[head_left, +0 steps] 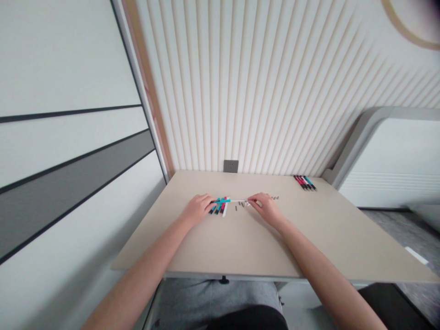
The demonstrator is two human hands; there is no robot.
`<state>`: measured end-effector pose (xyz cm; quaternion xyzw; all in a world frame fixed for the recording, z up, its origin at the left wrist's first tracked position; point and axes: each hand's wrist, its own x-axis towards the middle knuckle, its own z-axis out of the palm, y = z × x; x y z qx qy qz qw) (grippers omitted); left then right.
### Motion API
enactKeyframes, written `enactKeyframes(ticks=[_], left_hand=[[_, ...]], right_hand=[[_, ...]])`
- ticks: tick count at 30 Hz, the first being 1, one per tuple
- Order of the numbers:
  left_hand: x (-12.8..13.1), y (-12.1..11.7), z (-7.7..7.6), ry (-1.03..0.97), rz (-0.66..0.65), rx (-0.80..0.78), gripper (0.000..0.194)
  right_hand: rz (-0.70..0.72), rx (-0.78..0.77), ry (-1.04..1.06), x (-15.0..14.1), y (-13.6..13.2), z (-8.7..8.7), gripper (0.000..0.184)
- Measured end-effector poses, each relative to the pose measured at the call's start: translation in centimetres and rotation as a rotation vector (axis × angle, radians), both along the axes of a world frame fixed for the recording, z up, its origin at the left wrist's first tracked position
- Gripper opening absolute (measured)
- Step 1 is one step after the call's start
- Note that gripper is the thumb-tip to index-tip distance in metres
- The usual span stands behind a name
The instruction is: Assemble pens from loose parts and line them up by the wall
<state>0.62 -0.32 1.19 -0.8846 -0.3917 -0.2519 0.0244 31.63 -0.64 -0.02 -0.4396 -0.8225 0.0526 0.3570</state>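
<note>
My left hand (200,207) is closed on a teal and black pen barrel (224,200), held level above the table. A thin white rod, which looks like a pen refill (238,200), runs from the barrel's right end to my right hand (265,206). My right fingertips pinch the far end of that rod. Under and beside my left hand lie several pen barrels in teal, pink and white, among them a white one (225,210). Small dark metallic pieces (236,208) lie on the table between my hands, and more small parts (276,198) sit just beyond my right hand.
The beige table (233,247) meets a ribbed wall with a dark socket (231,166). A row of pens (305,183) in pink, black, white and teal lies at the back right corner. White panelling (137,201) stands close on the left, and a padded grey headboard (388,156) rises on the right.
</note>
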Motion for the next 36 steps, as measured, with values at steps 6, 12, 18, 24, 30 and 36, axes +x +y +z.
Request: enactKeyframes(ticks=[6,12,18,24,30,36], left_hand=[[-0.02,0.04,-0.07,-0.021,0.000,0.001,0.020],[-0.04,-0.07,0.10,-0.008,0.006,0.000,0.021],[-0.05,-0.04,0.02,0.006,0.014,-0.006,0.021],[-0.08,0.05,-0.14,0.014,0.008,-0.003,0.021],[-0.07,0.03,-0.24,0.004,0.004,0.007,0.022],[0.01,-0.05,-0.12,-0.007,-0.011,0.012,0.022]], right_hand=[[-0.016,-0.007,-0.010,-0.04,-0.19,0.30,0.020],[-0.019,-0.003,-0.010,0.01,-0.25,0.36,0.019],[-0.013,-0.007,-0.009,0.01,0.03,0.05,0.019],[-0.017,0.003,-0.019,0.08,0.05,0.03,0.021],[-0.009,0.002,-0.021,-0.08,-0.14,0.18,0.021],[0.006,-0.011,-0.002,-0.32,-0.48,0.49,0.022]])
